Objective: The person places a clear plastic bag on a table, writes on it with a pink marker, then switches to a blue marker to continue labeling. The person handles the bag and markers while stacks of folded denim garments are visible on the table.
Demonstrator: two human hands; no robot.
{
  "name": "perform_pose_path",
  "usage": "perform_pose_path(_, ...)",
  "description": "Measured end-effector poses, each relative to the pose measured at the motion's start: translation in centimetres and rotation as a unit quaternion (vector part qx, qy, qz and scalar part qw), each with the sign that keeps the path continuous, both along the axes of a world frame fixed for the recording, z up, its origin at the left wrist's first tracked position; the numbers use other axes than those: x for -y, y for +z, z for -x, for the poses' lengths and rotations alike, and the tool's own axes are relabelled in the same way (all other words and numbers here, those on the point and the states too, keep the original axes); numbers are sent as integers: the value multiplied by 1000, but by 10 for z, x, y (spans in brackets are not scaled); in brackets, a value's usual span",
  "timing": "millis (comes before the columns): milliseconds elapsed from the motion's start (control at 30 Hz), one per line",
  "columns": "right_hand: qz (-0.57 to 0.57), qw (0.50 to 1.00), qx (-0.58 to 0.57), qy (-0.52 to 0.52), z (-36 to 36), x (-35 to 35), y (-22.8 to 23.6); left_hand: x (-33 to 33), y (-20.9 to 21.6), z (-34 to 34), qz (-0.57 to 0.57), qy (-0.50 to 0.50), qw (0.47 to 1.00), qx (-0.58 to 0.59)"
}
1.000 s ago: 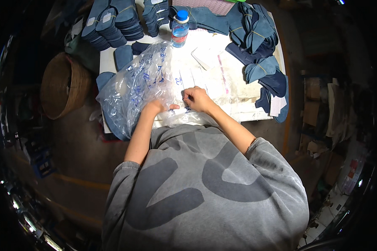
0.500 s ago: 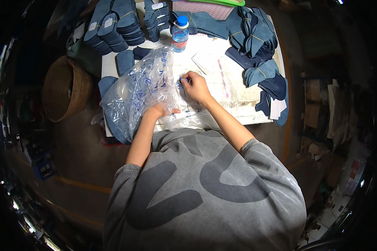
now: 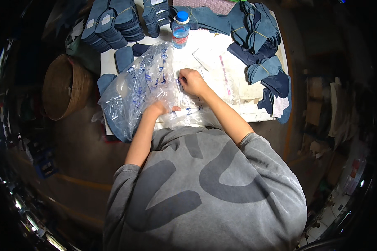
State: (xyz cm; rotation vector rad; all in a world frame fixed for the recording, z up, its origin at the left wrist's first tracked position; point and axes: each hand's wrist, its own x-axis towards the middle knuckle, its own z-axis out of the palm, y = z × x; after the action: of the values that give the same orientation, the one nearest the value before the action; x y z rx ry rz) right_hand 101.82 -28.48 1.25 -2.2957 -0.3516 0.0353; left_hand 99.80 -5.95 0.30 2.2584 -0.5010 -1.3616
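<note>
A large clear plastic bag [image 3: 132, 90] with blue handwriting lies crumpled over the left and middle of the white table. My left hand [image 3: 157, 108] rests on its near part, thumb stretched to the right, the other fingers partly covered by plastic folds. Further up and to the right, my right hand [image 3: 192, 82] is closed in a writing grip over the flat, marked part of the plastic. A small dark end at its fingertips looks like a pen [image 3: 182, 79], mostly hidden by the fingers. Just beyond the bag stands a water bottle [image 3: 180, 31] with a blue cap.
Stacks of blue-grey cut pieces [image 3: 121, 23], banded and labelled, stand at the far left. More banded bundles [image 3: 255, 31] line the right edge, near a white card [image 3: 280, 106]. A pink woven basket [image 3: 205, 6] sits at the back. Left of the table is a round wicker basket [image 3: 67, 88].
My right hand has shifted slightly up and left over the plastic, its fingers more tucked in. The left hand stays on the bag. The whole view has moved a little.
</note>
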Motion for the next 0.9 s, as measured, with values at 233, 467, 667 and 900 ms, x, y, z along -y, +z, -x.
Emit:
perform_pose_path(233,-98,970,-131,-178,5,27,3,0,-29,7,-5,-8,997,82)
perform_pose_path(467,-130,978,-118,-110,3,2,12,-7,-49,13,42,25,992,120)
perform_pose_path(667,-16,999,36,34,15,-3,8,-8,-55,12,49,-5,985,166)
perform_pose_path(900,-9,997,61,53,-3,-6,7,-3,-34,6,56,35,996,66)
